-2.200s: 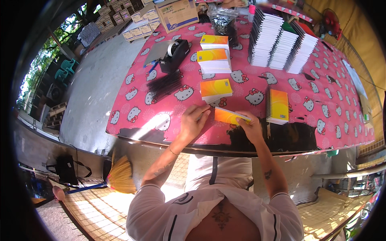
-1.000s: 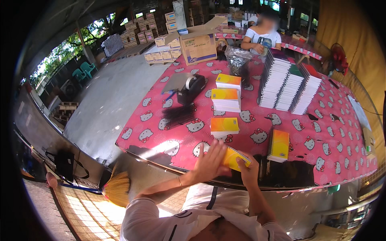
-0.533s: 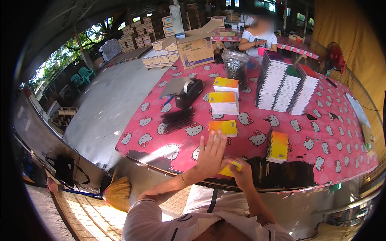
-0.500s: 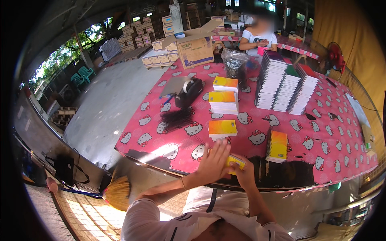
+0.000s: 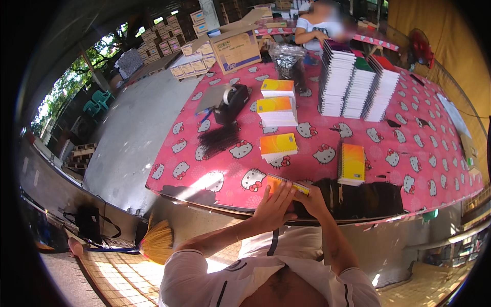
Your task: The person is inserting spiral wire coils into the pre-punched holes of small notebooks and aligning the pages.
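From left to right: black coils (image 5: 220, 139) lie heaped on the pink counter (image 5: 383, 174), at ten o'clock from the pad (image 5: 273, 183). My left hand (image 5: 277, 203) is flat, gripping nothing, its fingers laid across the pad; I'd press evenly and roll the palm lightly so the binding along the far edge isn't bent. The pad is at the counter's near edge, a stack (image 5: 279, 146) at its twelve o'clock. My right hand (image 5: 312, 202) grasps the pad's right end, fingers partly hidden; I'd hold that end steady, pages squared. A notebook (image 5: 352, 162) lies at two o'clock.
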The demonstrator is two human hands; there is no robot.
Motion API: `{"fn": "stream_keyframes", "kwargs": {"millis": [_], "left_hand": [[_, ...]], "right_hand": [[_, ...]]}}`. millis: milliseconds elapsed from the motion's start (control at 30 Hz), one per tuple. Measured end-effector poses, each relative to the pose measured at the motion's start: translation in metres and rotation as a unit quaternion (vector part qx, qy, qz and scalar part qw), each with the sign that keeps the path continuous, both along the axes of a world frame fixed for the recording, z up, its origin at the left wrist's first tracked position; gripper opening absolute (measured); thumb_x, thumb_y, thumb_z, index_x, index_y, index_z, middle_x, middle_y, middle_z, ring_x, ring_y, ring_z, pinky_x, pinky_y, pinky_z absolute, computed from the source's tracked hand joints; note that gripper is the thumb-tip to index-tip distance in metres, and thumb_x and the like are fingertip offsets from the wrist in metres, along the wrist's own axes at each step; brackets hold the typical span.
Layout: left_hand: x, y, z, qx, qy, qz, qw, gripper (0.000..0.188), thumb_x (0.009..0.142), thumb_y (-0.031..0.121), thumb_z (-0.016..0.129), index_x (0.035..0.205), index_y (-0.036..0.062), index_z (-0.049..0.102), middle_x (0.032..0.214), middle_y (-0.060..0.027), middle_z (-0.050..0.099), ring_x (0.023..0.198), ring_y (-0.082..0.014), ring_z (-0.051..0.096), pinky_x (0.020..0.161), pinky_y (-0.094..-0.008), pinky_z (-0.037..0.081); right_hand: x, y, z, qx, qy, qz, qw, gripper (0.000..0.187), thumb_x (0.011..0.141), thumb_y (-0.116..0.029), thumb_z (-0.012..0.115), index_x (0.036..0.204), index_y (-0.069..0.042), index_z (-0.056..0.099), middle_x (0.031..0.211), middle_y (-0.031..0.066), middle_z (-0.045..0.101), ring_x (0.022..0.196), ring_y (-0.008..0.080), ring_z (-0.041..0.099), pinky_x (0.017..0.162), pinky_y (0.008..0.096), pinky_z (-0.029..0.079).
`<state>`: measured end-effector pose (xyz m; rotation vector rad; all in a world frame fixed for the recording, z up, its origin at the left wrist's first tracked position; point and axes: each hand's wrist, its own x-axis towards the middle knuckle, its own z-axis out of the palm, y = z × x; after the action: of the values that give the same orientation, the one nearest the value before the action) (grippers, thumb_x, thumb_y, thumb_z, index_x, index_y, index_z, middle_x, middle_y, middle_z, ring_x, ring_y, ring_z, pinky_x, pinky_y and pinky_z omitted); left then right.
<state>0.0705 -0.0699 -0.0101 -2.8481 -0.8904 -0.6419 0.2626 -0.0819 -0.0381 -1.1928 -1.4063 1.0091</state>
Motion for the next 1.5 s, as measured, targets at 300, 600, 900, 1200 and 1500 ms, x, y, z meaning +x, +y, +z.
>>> {"fn": "stream_keyframes", "kwargs": {"millis": [300, 600, 900, 1200, 1500], "left_hand": [[-0.009, -0.008, -0.034, -0.007, 0.057, -0.028, 0.998, 0.091, 0.093, 0.063, 0.047, 0.149, -0.0077, 0.035, 0.156, -0.0295, 0.032, 0.148, -0.0418, 0.027, 0.113, -0.0691, 0.015], [0.001, -0.005, -0.028, 0.000, 0.008, -0.026, 1.000, 0.088, 0.098, 0.063, 0.039, 0.151, -0.0076, 0.031, 0.158, -0.0283, 0.029, 0.150, -0.0412, 0.024, 0.114, -0.0689, 0.009], [0.020, 0.005, 0.011, -0.008, -0.086, 0.008, 0.996, 0.058, 0.102, 0.041, 0.048, 0.144, 0.0008, 0.045, 0.149, -0.0183, 0.045, 0.143, -0.0334, 0.038, 0.116, -0.0680, 0.002], [0.022, 0.025, 0.019, -0.044, -0.182, -0.029, 0.982, 0.018, 0.092, 0.015, 0.069, 0.109, 0.0123, 0.069, 0.106, -0.0012, 0.071, 0.110, -0.0220, 0.066, 0.119, -0.0619, 0.007], [0.018, 0.022, 0.037, -0.035, -0.126, -0.045, 0.990, 0.027, 0.085, 0.010, 0.070, 0.112, 0.0070, 0.066, 0.109, -0.0088, 0.065, 0.099, -0.0292, 0.060, 0.092, -0.0452, 0.043]], "right_hand": [[-0.002, 0.000, 0.002, 0.032, -0.031, 0.005, 0.999, 0.029, 0.091, -0.008, 0.066, 0.118, 0.000, 0.067, 0.090, 0.0192, 0.072, 0.077, 0.0178, 0.068, 0.073, 0.0306, 0.053], [-0.009, 0.003, -0.003, 0.074, -0.033, -0.015, 0.997, 0.027, 0.088, -0.008, 0.068, 0.113, 0.002, 0.068, 0.087, 0.0210, 0.071, 0.076, 0.0297, 0.072, 0.070, 0.0349, 0.055], [0.001, 0.004, 0.001, -0.013, -0.017, 0.014, 1.000, 0.032, 0.089, -0.016, 0.071, 0.116, 0.001, 0.067, 0.088, 0.0212, 0.070, 0.079, 0.0309, 0.073, 0.071, 0.0359, 0.055], [0.050, -0.014, 0.052, 0.038, -0.075, 0.025, 0.996, 0.022, 0.087, -0.007, 0.074, 0.107, 0.003, 0.071, 0.094, 0.0126, 0.075, 0.087, 0.0157, 0.072, 0.078, 0.0285, 0.056], [0.047, -0.002, 0.061, 0.147, -0.228, -0.001, 0.963, 0.010, 0.080, -0.005, 0.074, 0.088, -0.002, 0.068, 0.078, 0.0094, 0.067, 0.077, 0.0196, 0.068, 0.067, 0.0307, 0.051]]}}
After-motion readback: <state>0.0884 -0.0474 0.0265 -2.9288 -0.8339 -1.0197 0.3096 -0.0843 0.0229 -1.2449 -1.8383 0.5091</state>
